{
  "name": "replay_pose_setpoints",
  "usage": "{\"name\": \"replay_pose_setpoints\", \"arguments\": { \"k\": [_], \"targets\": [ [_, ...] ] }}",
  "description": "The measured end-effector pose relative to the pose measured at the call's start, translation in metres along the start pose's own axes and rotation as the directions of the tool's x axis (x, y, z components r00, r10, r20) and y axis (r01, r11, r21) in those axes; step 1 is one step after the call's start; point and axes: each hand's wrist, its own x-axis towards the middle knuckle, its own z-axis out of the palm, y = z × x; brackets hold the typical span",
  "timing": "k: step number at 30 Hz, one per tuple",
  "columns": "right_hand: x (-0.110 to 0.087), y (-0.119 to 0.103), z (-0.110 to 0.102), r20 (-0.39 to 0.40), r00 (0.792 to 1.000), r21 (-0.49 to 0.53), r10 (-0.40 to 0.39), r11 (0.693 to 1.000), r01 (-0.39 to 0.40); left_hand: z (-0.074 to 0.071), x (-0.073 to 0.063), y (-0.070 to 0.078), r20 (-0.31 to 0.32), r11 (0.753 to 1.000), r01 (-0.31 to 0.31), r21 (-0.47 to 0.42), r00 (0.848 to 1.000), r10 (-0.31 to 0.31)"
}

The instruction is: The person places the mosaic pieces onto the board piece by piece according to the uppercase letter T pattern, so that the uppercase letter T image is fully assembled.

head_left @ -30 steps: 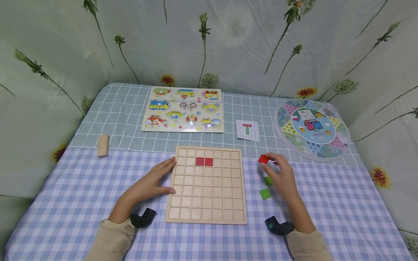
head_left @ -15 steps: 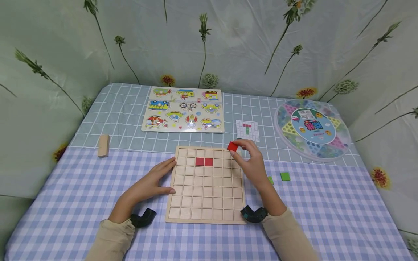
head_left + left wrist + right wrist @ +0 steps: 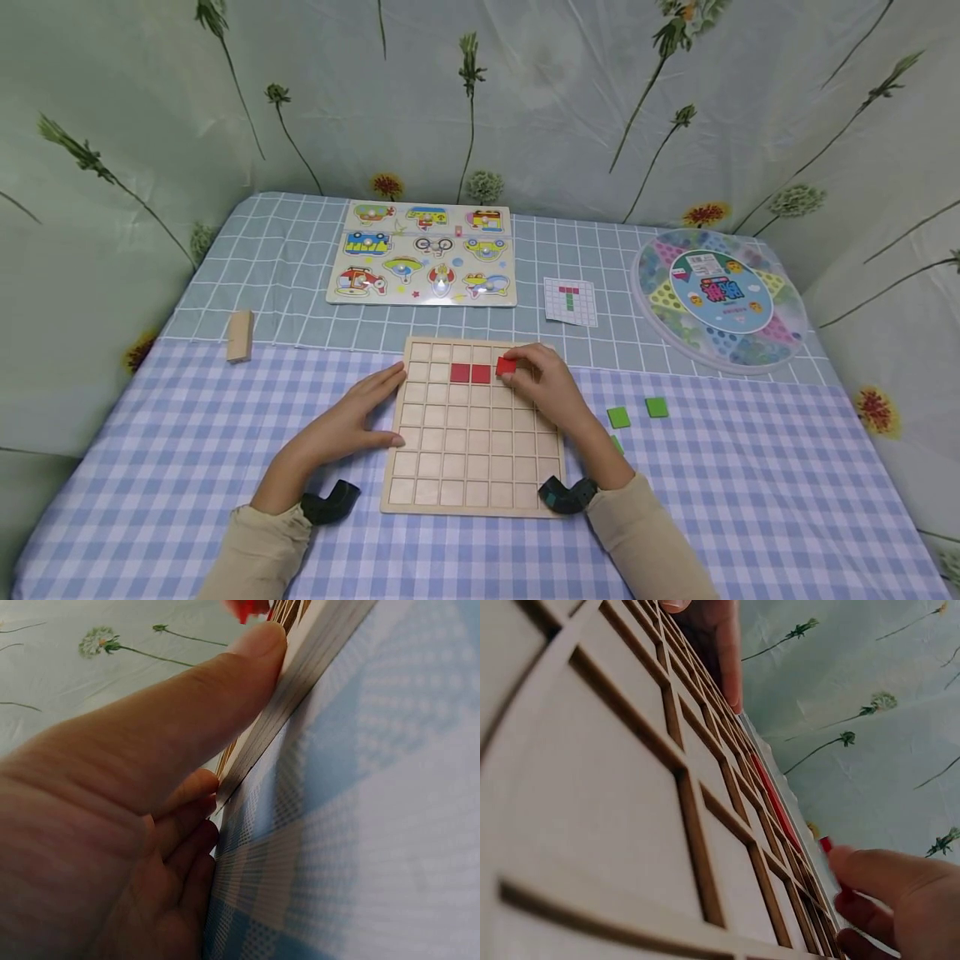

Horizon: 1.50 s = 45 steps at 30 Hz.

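A square wooden grid board lies before the person, two red square tiles side by side in its second row. My right hand pinches a third red tile between thumb and fingers, just right of those two and close over the board. In the right wrist view the held red tile shows past the thumb. My left hand rests at the board's left edge, thumb and fingers spread. Its thumb touches the board's side in the left wrist view.
Several green tiles lie right of the board. A small pattern card with a red and green T, a vehicle puzzle board and a round game box are behind. A wooden block stands at left.
My right hand has carried the red tile leftward from beside the green tiles, over the board's upper right, down near the two red tiles. The left hand has stayed in place.
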Motion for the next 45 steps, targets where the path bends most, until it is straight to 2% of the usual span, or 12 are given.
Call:
{"name": "replay_pose_setpoints", "arguments": {
  "k": [6,11,17,21,24,29,38,45],
  "targets": [
    [0.000,0.003,0.002,0.063,0.998,-0.099,-0.002,0.995,0.008,-0.001,0.000,0.001,-0.002,1.000,-0.004,-0.001,1.000,0.004],
    [-0.001,0.002,0.002,0.080,0.997,-0.123,0.002,0.992,0.008,-0.001,0.001,0.001,0.006,1.000,0.001,-0.002,1.000,-0.001],
    [-0.002,0.000,0.000,0.123,0.992,-0.131,0.027,0.991,-0.011,0.000,0.001,0.000,0.009,1.000,0.002,0.001,1.000,-0.002],
    [-0.003,-0.005,-0.008,0.135,0.990,-0.070,0.038,0.997,-0.029,0.000,0.000,-0.001,-0.002,1.000,-0.007,0.002,1.000,0.007],
    [-0.006,-0.008,-0.019,0.111,0.994,-0.038,-0.012,0.999,0.017,0.001,-0.001,-0.001,-0.014,1.000,-0.025,0.006,1.000,0.025],
    [-0.019,-0.011,-0.043,0.040,0.997,-0.070,-0.067,0.995,0.070,0.001,-0.001,-0.001,-0.012,1.000,-0.027,0.003,1.000,0.027],
    [-0.055,-0.003,-0.085,-0.040,0.999,-0.157,-0.018,0.988,0.012,0.000,0.000,0.000,0.013,1.000,0.009,-0.005,1.000,-0.009],
    [-0.080,0.012,-0.100,-0.048,0.994,-0.192,0.101,0.975,-0.108,0.000,0.000,0.001,0.004,1.000,0.007,-0.017,1.000,-0.007]
  ]
}}
